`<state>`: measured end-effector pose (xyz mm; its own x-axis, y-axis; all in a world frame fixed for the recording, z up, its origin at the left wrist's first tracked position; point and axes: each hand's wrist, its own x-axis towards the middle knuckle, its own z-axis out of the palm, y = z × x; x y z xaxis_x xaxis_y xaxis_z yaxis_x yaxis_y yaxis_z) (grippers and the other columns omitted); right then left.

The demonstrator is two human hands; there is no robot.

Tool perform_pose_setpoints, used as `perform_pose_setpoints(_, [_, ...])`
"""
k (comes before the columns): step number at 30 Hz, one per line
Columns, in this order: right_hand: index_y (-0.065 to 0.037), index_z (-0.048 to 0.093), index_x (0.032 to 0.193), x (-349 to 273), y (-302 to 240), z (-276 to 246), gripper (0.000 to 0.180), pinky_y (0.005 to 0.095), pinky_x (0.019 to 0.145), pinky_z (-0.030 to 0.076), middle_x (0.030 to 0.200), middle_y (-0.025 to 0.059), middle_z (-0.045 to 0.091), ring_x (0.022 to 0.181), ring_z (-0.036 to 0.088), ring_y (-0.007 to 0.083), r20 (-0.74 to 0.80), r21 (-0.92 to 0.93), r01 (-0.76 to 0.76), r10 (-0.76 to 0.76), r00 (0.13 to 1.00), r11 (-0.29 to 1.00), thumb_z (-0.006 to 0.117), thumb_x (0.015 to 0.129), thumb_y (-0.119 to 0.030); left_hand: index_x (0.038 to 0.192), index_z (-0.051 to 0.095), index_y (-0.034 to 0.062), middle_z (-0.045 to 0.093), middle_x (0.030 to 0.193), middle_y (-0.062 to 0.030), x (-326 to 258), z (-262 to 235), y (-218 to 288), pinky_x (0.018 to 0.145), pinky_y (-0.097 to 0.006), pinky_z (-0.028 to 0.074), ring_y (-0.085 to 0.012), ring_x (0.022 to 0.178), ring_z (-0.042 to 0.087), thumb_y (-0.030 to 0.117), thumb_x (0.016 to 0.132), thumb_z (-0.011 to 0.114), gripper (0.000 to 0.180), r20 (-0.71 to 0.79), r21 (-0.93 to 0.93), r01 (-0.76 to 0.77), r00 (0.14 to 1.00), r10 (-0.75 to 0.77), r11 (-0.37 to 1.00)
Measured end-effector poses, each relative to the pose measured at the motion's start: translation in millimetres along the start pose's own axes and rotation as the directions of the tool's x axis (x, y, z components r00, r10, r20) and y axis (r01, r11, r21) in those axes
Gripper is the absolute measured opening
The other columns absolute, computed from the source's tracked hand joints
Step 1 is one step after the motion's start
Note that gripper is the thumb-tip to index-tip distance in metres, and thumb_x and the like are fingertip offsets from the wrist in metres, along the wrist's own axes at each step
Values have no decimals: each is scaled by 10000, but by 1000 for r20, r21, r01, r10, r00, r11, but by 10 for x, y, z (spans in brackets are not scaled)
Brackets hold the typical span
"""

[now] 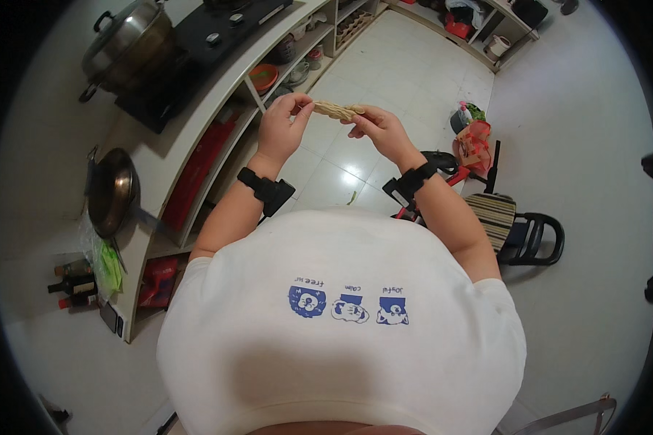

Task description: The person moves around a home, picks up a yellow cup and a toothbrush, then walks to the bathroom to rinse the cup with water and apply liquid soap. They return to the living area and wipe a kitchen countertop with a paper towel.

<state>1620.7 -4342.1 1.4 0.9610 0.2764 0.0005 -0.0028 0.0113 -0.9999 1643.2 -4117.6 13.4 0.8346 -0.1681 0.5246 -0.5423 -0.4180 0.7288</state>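
Out in front of my chest, above the tiled floor, a pale yellow bundle of twisted strands is stretched between my two hands; its exact kind cannot be made out. At its left end, my left hand pinches it between thumb and fingertips. My right hand is closed on the other end, thumb and index finger pressed together and the other fingers curled. Each wrist wears a black strap with a small box.
At left, a counter holds a steel pot, a black stove and a wok. Open shelves below contain an orange bowl. At right stand a striped-seat chair and a red bag with greens. Bottles lie at lower left.
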Motion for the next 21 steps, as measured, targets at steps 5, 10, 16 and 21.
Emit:
perform_pose_setpoints(5, [27,656,1044,329,353,-524,253,252,715,487,843,53,673,764,603,114,-102,-148,-3,-12,995,989,566,935,-182,981,639,13,646,885,-100,437,455,-324,707,-295,493,-195,770,620,119,877,654,149,94,-2,16,995,-16,1000])
perform_pose_setpoints(10, [-12,662,938,997,665,-993,235,273,757,459,855,26,646,804,575,113,-101,-6,-66,65,993,998,605,922,-239,974,643,24,645,889,-107,1105,902,-783,711,-307,492,-223,778,614,126,858,662,156,264,-58,-19,964,34,998])
perform_pose_setpoints(16, [-21,622,1026,1966,512,-1577,186,255,738,484,943,30,654,829,596,99,-136,87,-94,105,985,992,663,893,-145,949,648,47,649,877,-90,2258,1404,-1251,704,-316,496,-217,781,623,155,862,650,139,425,-161,-22,901,89,987])
perform_pose_setpoints(21, [-17,646,1013,2528,487,-2114,159,244,743,496,934,40,678,848,624,101,-229,-88,-114,92,969,990,654,894,-122,973,651,62,657,897,-85,3061,1806,-1462,708,-318,503,-211,786,636,181,868,643,159,532,-201,-29,836,134,979])
